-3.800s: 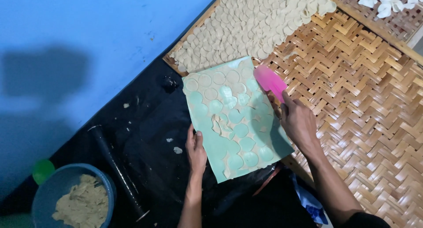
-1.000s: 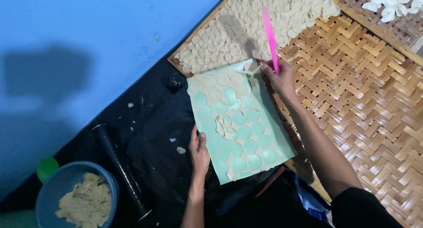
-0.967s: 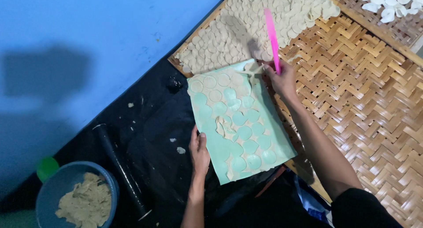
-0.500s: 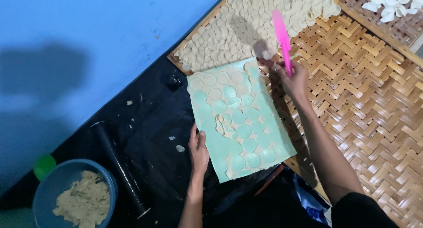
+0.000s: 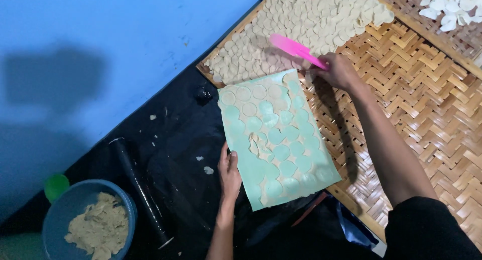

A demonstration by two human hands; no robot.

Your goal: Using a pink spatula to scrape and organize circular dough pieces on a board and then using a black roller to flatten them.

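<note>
My right hand (image 5: 339,71) grips a pink flat scraper (image 5: 293,48), its blade held over the pale dough rounds (image 5: 311,19) laid out on a woven bamboo tray (image 5: 416,89). My left hand (image 5: 229,170) rests flat on the left edge of a mint-green board (image 5: 276,139). That board is covered with a thin dough sheet full of round cut-outs. A few uncut rounds remain near its top left, and dough scraps lie at its middle.
A black rolling pin (image 5: 140,189) lies on black plastic sheeting (image 5: 175,134). A blue bowl (image 5: 55,215) of dough stands at the bottom left beside a green lid (image 5: 56,186). A blue wall (image 5: 100,39) fills the upper left. A second tray (image 5: 452,14) holds white pieces.
My right hand swung the pink scraper from upright to lying flat over the rounds on the tray. My left hand stayed on the board's edge.
</note>
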